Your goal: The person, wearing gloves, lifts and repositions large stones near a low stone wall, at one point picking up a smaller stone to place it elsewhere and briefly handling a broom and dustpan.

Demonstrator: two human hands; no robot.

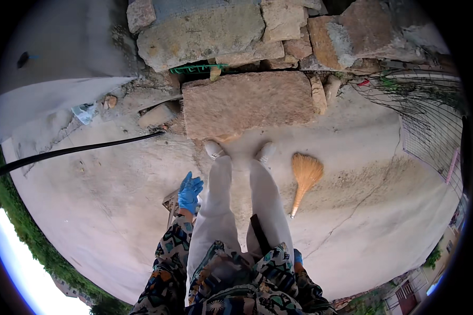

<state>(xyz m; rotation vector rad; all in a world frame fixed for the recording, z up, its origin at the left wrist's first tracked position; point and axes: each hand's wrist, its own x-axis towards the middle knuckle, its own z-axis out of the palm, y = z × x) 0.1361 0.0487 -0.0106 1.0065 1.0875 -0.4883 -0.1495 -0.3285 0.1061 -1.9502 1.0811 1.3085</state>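
My left hand, in a blue glove, hangs beside my left leg with its fingers stretched out and nothing visibly held. Partly hidden behind it is an object with a pale stick-like handle, perhaps a dustpan; I cannot make out its full shape. Of my right hand only a bit of blue glove shows beside my right thigh, its fingers hidden by the sleeve and leg. A straw broom lies on the concrete to the right of my feet, bristles pointing away, apart from both hands.
Before my shoes lies a large stone slab, with a rough stone wall behind it. A black hose crosses the concrete at left. Wire mesh leans at right. Blue plastic scrap lies near the wall at far left.
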